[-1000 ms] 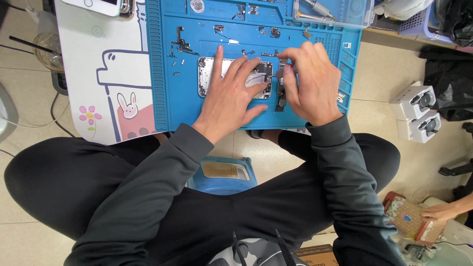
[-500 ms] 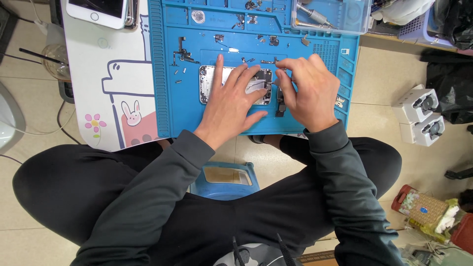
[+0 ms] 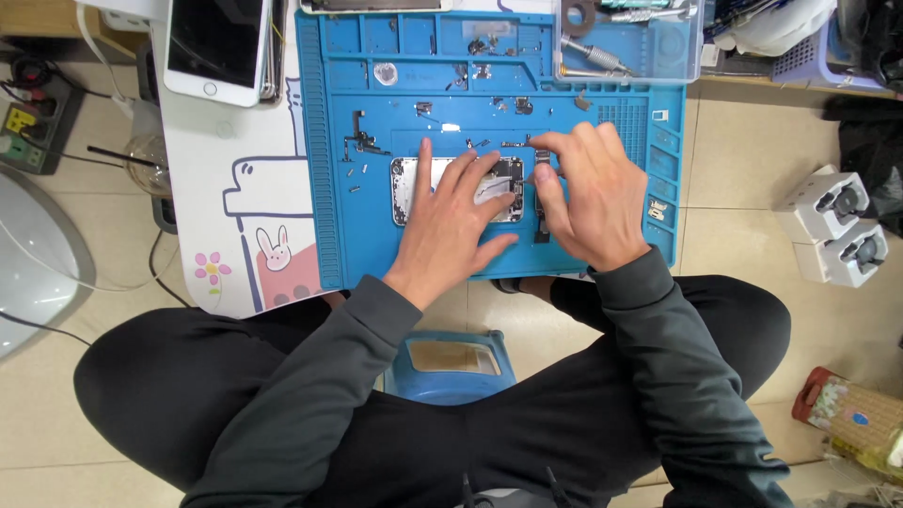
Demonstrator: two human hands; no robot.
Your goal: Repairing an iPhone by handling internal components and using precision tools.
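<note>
Blue mat (image 3: 357,254), one opened phone (image 3: 414,183), left hand (image 3: 451,221) spread flat, right hand (image 3: 588,202) perhaps pinching.

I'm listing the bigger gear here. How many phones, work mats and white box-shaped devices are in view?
Opened phone shell under both hands plus white phone lying face-up: 2
Blue rubber work mat: 1
White box-shaped devices on the floor: 2
Total: 5

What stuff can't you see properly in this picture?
Head view:
- The opened silver phone shell: its middle is covered by the left hand.
- What the right hand pinches: hidden under its fingers.
- Tiny screws on the blue silicone repair mat: too small to tell apart.
- The white phone: cut off by the top edge.
</note>
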